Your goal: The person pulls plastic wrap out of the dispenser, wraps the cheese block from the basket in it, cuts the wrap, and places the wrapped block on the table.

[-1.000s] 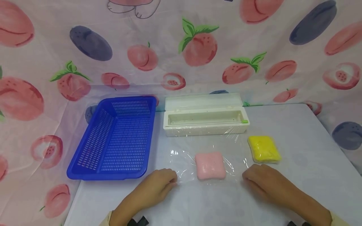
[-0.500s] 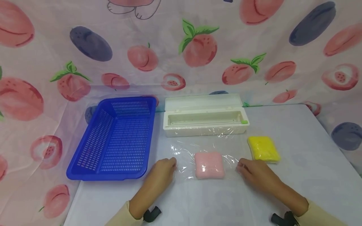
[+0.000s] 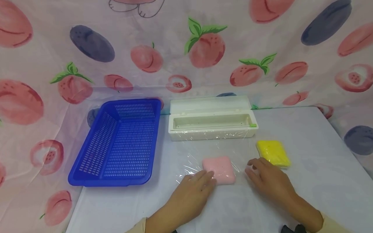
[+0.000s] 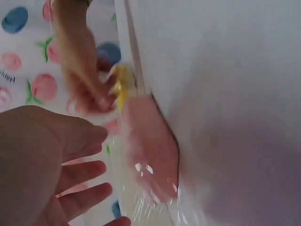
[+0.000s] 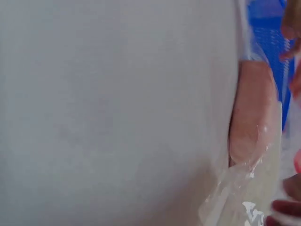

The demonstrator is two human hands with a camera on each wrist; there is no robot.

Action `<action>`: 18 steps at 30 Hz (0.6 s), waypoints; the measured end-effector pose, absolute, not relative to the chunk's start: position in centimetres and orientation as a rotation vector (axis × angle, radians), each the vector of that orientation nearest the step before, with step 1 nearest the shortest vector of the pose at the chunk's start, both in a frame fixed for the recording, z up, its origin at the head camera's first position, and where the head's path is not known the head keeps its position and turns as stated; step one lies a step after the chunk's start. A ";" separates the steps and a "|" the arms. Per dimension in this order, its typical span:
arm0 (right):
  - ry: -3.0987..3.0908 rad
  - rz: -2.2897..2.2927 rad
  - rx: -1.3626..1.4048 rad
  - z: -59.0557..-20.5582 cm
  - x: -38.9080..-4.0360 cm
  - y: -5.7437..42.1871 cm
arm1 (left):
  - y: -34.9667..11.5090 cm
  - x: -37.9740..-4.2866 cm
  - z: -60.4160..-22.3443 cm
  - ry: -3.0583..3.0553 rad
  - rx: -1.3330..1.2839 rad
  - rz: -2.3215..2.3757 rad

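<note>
A pink, pillow-shaped square block (image 3: 222, 170) lies on the white table, with thin clear plastic film (image 3: 189, 161) around it. My left hand (image 3: 190, 197) reaches over the film at the block's lower left corner, fingers spread. In the left wrist view, its fingers (image 4: 87, 200) are straight and hold nothing. Beside the film's right edge is my right hand (image 3: 272, 183), thumb and fingers apart and loosely bent. A yellow block of similar shape (image 3: 274, 152) sits just behind it. Right-hand fingertips (image 5: 287, 207) show at the right wrist view's lower edge, apart from the block.
Behind the block stands a long white film dispenser (image 3: 212, 134), lid raised, with a small green slider (image 3: 253, 125) at its right end. A blue perforated basket (image 3: 112, 181) occupies the left side. A fruit-print cloth (image 3: 163, 29) hangs behind the table.
My left hand has left the film's left edge and moved right to the pink block's corner, its fingers spreading. The right hand's thumb and fingers have come apart from the film's right side.
</note>
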State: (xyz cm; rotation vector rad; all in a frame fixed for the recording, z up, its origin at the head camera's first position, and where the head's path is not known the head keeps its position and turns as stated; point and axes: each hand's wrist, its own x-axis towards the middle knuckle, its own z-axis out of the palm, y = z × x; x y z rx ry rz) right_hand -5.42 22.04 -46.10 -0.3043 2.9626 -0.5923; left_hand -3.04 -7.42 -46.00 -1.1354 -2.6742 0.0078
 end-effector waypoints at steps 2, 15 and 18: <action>3.089 -0.403 -0.635 -46.0 -4.8 21.4 | -6.7 -2.9 -46.2 -2.691 -1.212 0.112; 2.910 -0.074 -1.366 -47.0 -4.1 20.1 | -6.4 -4.0 -46.3 -2.836 -1.237 0.215; 2.857 -0.123 -1.304 -46.9 -4.5 20.2 | -6.4 -4.3 -46.4 -2.814 -1.228 0.197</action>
